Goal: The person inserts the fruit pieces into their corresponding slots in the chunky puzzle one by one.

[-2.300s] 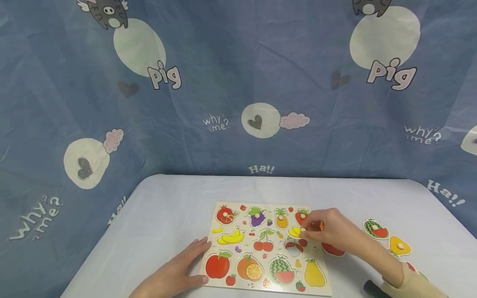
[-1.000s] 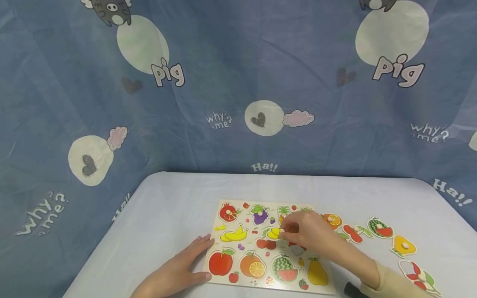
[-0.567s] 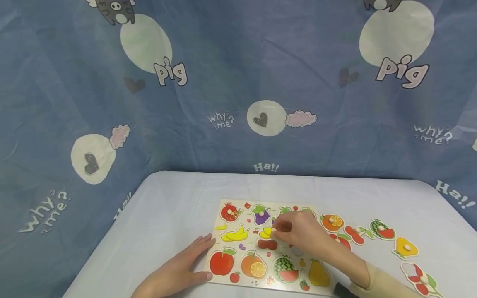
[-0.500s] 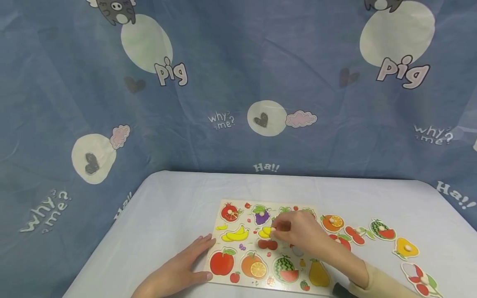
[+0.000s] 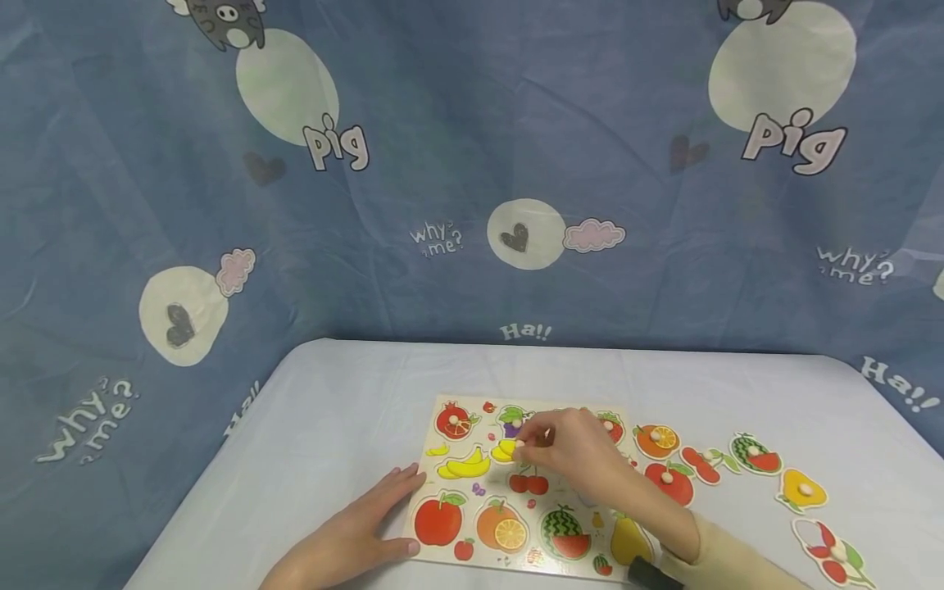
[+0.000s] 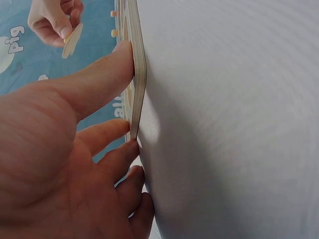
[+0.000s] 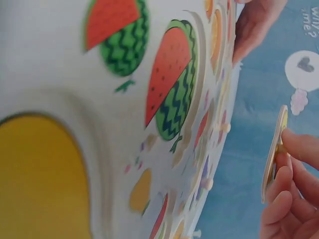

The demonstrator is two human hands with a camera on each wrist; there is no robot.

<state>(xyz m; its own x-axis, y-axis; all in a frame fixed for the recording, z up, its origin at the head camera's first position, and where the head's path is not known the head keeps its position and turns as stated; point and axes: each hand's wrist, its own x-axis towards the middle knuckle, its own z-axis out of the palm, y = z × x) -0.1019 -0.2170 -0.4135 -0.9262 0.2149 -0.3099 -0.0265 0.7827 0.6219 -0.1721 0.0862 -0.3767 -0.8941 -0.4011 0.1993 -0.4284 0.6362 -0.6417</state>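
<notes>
My right hand point(image 5: 583, 455) pinches the knob of a yellow banana puzzle piece point(image 5: 503, 450). In the right wrist view the banana piece point(image 7: 274, 154) stands on edge between thumb and fingers, apart from the board. It hovers just right of the banana-shaped recess point(image 5: 465, 465) in the wooden fruit puzzle board point(image 5: 564, 567). At the board's left edge rests my left hand point(image 5: 347, 533), its fingers extended. The left wrist view shows its thumb point(image 6: 107, 74) on the rim, with fingertips touching the side. Pomegranate point(image 5: 453, 420), grape and strawberry point(image 5: 610, 426) pieces sit in the top row.
Right of the board lie loose knobbed pieces: orange point(image 5: 656, 441), apple point(image 5: 669, 483), cherry point(image 5: 701, 465), watermelon point(image 5: 756, 455), pear point(image 5: 802, 490) and a red-and-white one point(image 5: 833, 553). A dark strap point(image 5: 652, 574) crosses the right wrist. Blue printed cloth point(image 5: 413, 303) hangs behind the white table point(image 5: 354, 410).
The right hand has carried the banana piece leftward across the board, lately rising slightly. More of the loose orange and apple pieces now shows. The left hand has stayed at the board's edge.
</notes>
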